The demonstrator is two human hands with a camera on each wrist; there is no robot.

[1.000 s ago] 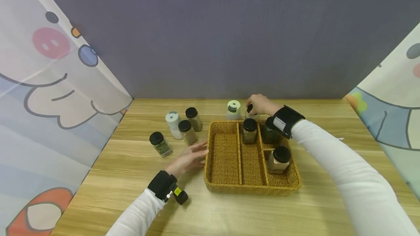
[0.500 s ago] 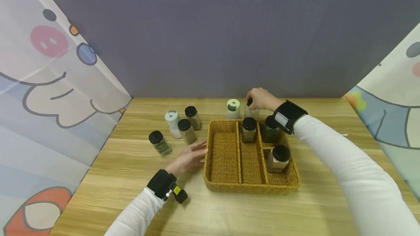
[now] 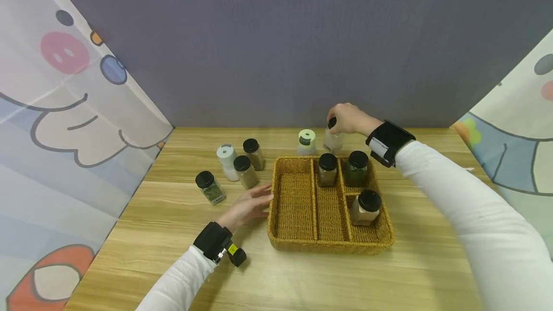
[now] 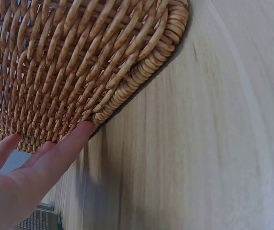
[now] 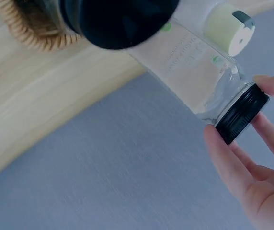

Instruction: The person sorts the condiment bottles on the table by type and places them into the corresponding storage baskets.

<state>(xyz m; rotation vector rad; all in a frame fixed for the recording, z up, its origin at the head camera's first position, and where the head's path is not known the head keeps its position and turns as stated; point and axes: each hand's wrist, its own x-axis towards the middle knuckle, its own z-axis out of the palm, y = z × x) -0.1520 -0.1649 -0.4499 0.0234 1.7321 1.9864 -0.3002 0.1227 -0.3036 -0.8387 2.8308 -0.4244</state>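
Behind the divided wicker basket [image 3: 294,246], my right hand [image 3: 349,119] pinches the black lid of a clear spice jar [image 3: 332,140]. The right wrist view shows fingertips around the lid and pale contents behind the printed jar [image 5: 189,72]. Whether its base touches the table cannot be told. My left hand [image 3: 248,206] rests its extended fingers against the basket's left wall [image 4: 74,72]. Inside the basket stand a jar of greyish powder [image 3: 327,172] in the middle compartment, a dark green one [image 3: 356,169] at back right and a beige one [image 3: 366,208] at front right.
Left of the basket stand a jar of green herbs [image 3: 210,188], two black-lidded jars [image 3: 246,173] and a white-capped bottle [image 3: 227,162]. A bottle with a pale green cap [image 3: 306,142] is just left of the held jar. A grey wall [image 3: 302,47] rises behind the table.
My right hand has shifted up and slightly right in the head view, away from the basket, and the pinched jar has moved with it. The left hand stays against the basket.
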